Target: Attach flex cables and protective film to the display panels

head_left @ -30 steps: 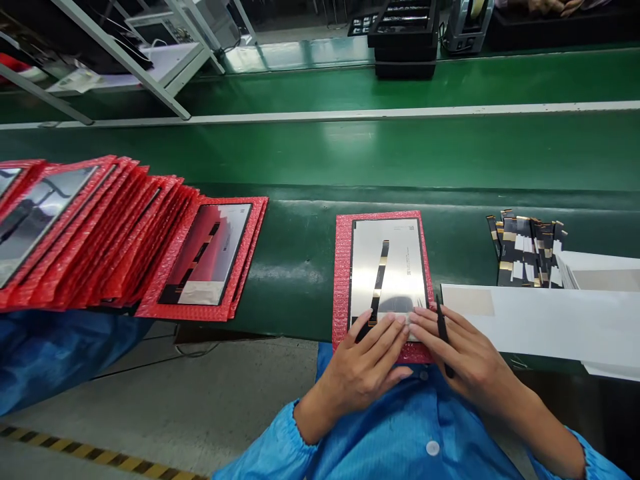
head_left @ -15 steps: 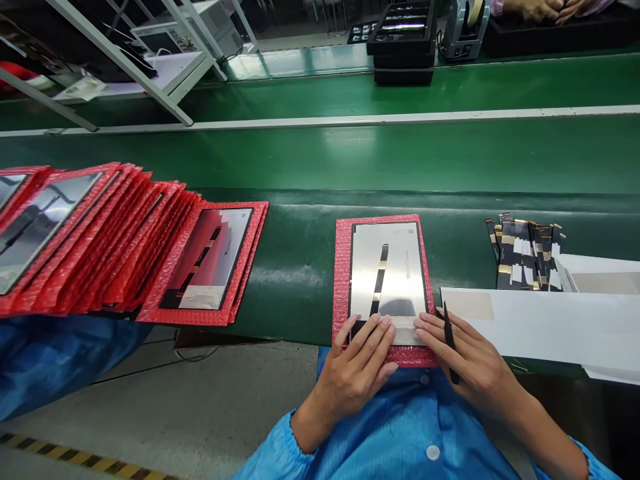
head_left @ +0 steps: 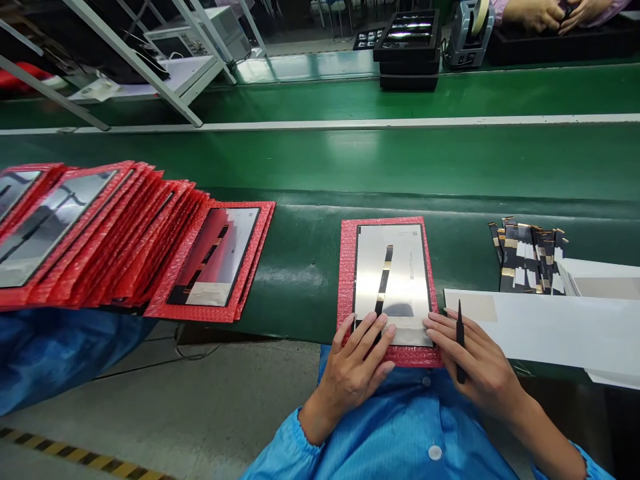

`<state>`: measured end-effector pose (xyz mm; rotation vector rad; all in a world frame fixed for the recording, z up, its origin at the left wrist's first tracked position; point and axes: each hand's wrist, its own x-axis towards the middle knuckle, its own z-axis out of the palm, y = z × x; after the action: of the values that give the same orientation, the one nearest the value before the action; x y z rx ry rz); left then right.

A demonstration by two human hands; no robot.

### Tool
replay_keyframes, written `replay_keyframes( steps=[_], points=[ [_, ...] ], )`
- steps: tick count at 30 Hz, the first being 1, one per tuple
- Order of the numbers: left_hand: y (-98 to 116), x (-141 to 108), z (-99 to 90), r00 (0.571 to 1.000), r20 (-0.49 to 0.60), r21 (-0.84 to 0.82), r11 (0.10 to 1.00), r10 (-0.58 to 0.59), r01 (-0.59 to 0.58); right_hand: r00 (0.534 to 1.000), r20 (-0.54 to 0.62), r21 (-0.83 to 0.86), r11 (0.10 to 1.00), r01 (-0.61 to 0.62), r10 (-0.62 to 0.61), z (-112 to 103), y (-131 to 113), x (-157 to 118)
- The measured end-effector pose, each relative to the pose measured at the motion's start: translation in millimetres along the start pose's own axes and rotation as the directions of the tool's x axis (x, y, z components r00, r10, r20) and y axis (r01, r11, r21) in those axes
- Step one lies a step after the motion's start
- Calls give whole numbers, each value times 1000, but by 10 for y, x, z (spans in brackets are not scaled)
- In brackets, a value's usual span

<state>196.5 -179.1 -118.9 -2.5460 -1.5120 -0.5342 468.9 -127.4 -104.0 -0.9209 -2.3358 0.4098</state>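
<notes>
In front of me a silver display panel [head_left: 407, 267] lies on a red bubble-wrap sleeve [head_left: 347, 267]. A black and gold flex cable [head_left: 385, 277] runs down the panel's face. My left hand [head_left: 350, 367] rests with fingers stretched out over the lower left of the panel, covering the cable's lower end. Black tweezers [head_left: 460, 343] are tucked among the fingers of my right hand [head_left: 477, 367], their tip pointing up. The fingertips of that hand touch the panel's lower right edge.
Many red sleeves with panels [head_left: 115, 240] lean in a row at left, beside a blue sleeve of another person [head_left: 65, 357]. White sheets [head_left: 545, 330] and a pile of flex cables [head_left: 530, 257] lie at right. Black trays [head_left: 407, 50], a tape dispenser [head_left: 469, 33] and another person's hands [head_left: 550, 13] are beyond.
My right hand has slid slightly right, to the panel's edge, and the tweezers stand more upright. My left hand stays on the panel. The whole view has shifted slightly.
</notes>
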Motion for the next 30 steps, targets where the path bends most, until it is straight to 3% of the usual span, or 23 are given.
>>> replay_keyframes(
  steps=[6, 13, 21, 30],
  points=[
    [-96, -167, 54, 978, -111, -102, 981, -174, 163, 996, -74, 82, 996, -42, 48, -29, -22, 11],
    [-135, -336, 95, 997, -29, 54, 996, 74, -73, 979, 55, 11, 980, 197, -197, -66, 11, 13],
    [-92, -259, 47, 989, -126, 22, 997, 74, -71, 969, 86, -8, 972, 235, -233, -84, -2, 4],
    [100, -52, -15, 991, -81, 157, 983, 110, -97, 977, 33, -33, 977, 210, -208, -50, 10, 8]
  ],
)
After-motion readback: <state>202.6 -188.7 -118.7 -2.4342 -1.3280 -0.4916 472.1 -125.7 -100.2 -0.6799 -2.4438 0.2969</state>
